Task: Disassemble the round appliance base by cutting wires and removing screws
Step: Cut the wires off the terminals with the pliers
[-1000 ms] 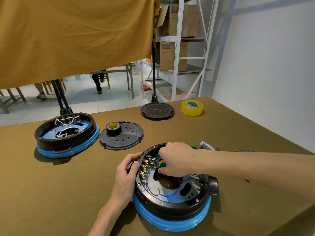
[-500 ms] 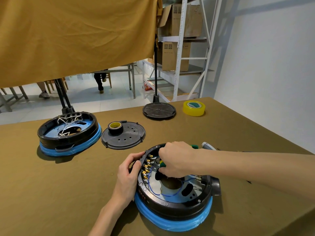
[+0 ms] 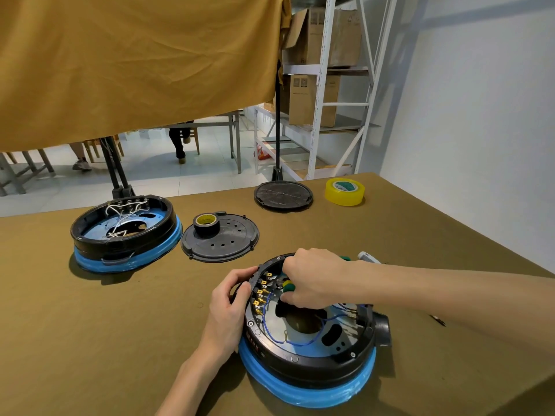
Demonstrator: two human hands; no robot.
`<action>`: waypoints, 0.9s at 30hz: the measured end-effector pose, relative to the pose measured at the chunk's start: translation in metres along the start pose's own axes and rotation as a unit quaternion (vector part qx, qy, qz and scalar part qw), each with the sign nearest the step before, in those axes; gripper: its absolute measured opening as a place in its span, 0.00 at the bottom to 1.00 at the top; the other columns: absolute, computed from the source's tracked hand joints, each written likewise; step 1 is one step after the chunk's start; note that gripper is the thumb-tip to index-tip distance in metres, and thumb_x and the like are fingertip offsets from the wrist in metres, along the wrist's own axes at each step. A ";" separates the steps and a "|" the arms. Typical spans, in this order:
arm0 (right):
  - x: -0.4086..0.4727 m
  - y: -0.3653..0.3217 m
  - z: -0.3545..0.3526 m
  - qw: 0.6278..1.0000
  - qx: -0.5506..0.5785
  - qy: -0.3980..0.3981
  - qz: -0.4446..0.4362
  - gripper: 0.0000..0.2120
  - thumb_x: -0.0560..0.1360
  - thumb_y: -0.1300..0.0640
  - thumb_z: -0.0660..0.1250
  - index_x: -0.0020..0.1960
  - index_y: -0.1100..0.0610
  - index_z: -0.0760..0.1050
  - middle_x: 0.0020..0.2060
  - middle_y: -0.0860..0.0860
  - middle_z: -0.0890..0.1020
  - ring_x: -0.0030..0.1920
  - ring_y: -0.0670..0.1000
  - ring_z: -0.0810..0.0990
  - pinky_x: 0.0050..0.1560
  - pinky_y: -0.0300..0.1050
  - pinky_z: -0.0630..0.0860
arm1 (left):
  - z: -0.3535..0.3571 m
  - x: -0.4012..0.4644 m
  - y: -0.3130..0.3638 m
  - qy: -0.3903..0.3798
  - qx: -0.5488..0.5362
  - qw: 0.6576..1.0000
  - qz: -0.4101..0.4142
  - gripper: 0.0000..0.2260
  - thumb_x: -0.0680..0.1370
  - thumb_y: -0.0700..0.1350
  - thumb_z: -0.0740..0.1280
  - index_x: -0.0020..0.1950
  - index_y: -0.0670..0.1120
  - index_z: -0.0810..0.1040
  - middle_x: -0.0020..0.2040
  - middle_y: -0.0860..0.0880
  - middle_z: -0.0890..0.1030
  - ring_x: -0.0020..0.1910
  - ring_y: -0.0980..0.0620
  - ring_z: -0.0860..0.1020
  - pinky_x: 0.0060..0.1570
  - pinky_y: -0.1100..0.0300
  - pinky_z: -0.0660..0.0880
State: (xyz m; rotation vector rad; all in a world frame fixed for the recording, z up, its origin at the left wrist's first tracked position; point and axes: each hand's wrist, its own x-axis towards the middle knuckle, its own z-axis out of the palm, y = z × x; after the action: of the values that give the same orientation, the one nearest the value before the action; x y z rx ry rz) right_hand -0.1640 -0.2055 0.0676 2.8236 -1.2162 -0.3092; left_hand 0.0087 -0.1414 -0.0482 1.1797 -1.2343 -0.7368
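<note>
A round black appliance base [image 3: 309, 364] with a blue band lies open side up on the near middle of the table. Blue wires [image 3: 295, 343] and a row of brass terminals [image 3: 261, 291] show inside it. My left hand [image 3: 229, 307] grips the base's left rim. Inside the base, over the terminals, my right hand [image 3: 312, 277] holds a green-handled cutting tool [image 3: 288, 286]; its jaws are mostly hidden under my fingers.
A second open base [image 3: 126, 232] with white wires sits at the far left. A black cover plate [image 3: 220, 241] carries a black tape roll [image 3: 206, 223]. Farther back lie another black disc [image 3: 283, 196] and a yellow tape roll [image 3: 344, 192]. A white tool [image 3: 368, 257] lies behind my right forearm.
Both hands keep their places on the near base; the right hand has shifted very slightly over the terminals. The view has drifted a little.
</note>
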 end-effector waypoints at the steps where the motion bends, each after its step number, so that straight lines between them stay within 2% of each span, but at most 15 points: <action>1: 0.000 0.000 0.000 1.000 -0.002 0.000 0.000 0.18 0.79 0.40 0.67 0.46 0.55 0.68 0.34 0.50 0.69 0.32 0.52 0.71 0.28 0.43 0.63 | 0.000 0.000 0.000 -0.001 0.001 1.000 0.000 0.12 0.84 0.37 0.61 0.63 0.49 0.80 0.54 0.59 0.84 0.56 0.60 0.82 0.49 0.67 0.78; 4: 0.000 0.001 0.001 1.000 0.007 0.002 0.000 0.18 0.79 0.40 0.67 0.46 0.55 0.68 0.34 0.50 0.70 0.32 0.50 0.70 0.28 0.43 0.63 | 0.000 0.000 0.000 -0.003 0.003 1.000 0.000 0.13 0.85 0.37 0.61 0.63 0.49 0.80 0.54 0.60 0.84 0.56 0.60 0.82 0.49 0.68 0.78; 8: -0.004 0.003 0.009 0.999 0.026 0.022 0.007 0.19 0.79 0.40 0.66 0.45 0.57 0.71 0.34 0.51 0.73 0.34 0.54 0.75 0.28 0.44 0.66 | -0.001 0.000 -0.001 -0.005 0.004 1.000 -0.006 0.13 0.85 0.38 0.61 0.63 0.50 0.80 0.55 0.60 0.84 0.57 0.60 0.82 0.50 0.66 0.79; 10: -0.007 0.003 0.015 0.999 0.031 0.032 0.006 0.19 0.79 0.40 0.66 0.42 0.55 0.69 0.34 0.50 0.73 0.35 0.55 0.76 0.30 0.45 0.67 | 0.000 0.000 -0.001 -0.007 0.004 1.000 -0.006 0.13 0.85 0.38 0.61 0.64 0.51 0.80 0.55 0.60 0.84 0.57 0.60 0.81 0.50 0.66 0.79; 13: -0.010 0.003 0.020 0.998 0.036 0.048 0.011 0.21 0.79 0.39 0.66 0.39 0.53 0.64 0.34 0.49 0.71 0.38 0.55 0.76 0.35 0.46 0.69 | 0.000 0.000 0.000 -0.011 0.003 1.000 -0.004 0.11 0.84 0.44 0.62 0.64 0.51 0.80 0.56 0.60 0.84 0.58 0.59 0.81 0.52 0.65 0.79; 16: -0.011 0.002 0.026 0.997 0.051 0.061 0.021 0.20 0.78 0.39 0.66 0.41 0.53 0.66 0.33 0.48 0.70 0.38 0.55 0.74 0.36 0.46 0.69 | -0.001 -0.001 0.003 -0.011 -0.001 1.000 -0.005 0.15 0.80 0.50 0.61 0.64 0.50 0.80 0.56 0.58 0.84 0.58 0.58 0.82 0.53 0.62 0.80; 19: -0.013 0.001 0.031 0.995 0.074 0.063 0.031 0.21 0.78 0.39 0.66 0.37 0.52 0.64 0.33 0.49 0.72 0.36 0.53 0.74 0.32 0.46 0.67 | -0.001 -0.001 0.002 -0.010 -0.003 1.000 -0.005 0.12 0.83 0.46 0.62 0.64 0.50 0.80 0.56 0.57 0.84 0.58 0.57 0.82 0.52 0.62 0.80; 21: -0.015 0.001 0.033 0.995 0.078 0.063 0.030 0.20 0.79 0.39 0.66 0.40 0.53 0.67 0.35 0.49 0.74 0.39 0.54 0.76 0.34 0.46 0.67 | -0.001 0.000 0.001 -0.010 -0.002 1.000 -0.003 0.12 0.84 0.42 0.61 0.65 0.50 0.79 0.56 0.58 0.84 0.58 0.57 0.82 0.52 0.64 0.79; 25: -0.017 0.000 0.033 0.995 0.079 0.057 0.025 0.19 0.80 0.39 0.65 0.46 0.56 0.73 0.40 0.52 0.78 0.43 0.55 0.78 0.38 0.48 0.69 | 0.000 -0.001 0.003 -0.010 0.004 1.000 -0.003 0.16 0.80 0.50 0.61 0.65 0.51 0.79 0.56 0.60 0.84 0.59 0.59 0.81 0.53 0.64 0.79; 27: -0.017 0.001 0.030 0.995 0.081 0.045 0.025 0.19 0.80 0.39 0.64 0.47 0.56 0.73 0.41 0.53 0.79 0.43 0.55 0.78 0.39 0.48 0.70 | 0.000 -0.001 0.004 -0.010 0.008 1.000 -0.001 0.15 0.80 0.50 0.61 0.64 0.52 0.79 0.56 0.61 0.83 0.59 0.60 0.81 0.53 0.66 0.78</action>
State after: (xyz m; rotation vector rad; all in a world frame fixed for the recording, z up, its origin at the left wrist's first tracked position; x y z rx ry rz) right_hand -0.1820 -0.1925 0.0413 2.8979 -1.3478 -0.0818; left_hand 0.0080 -0.1392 -0.0448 1.1886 -1.2580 -0.7429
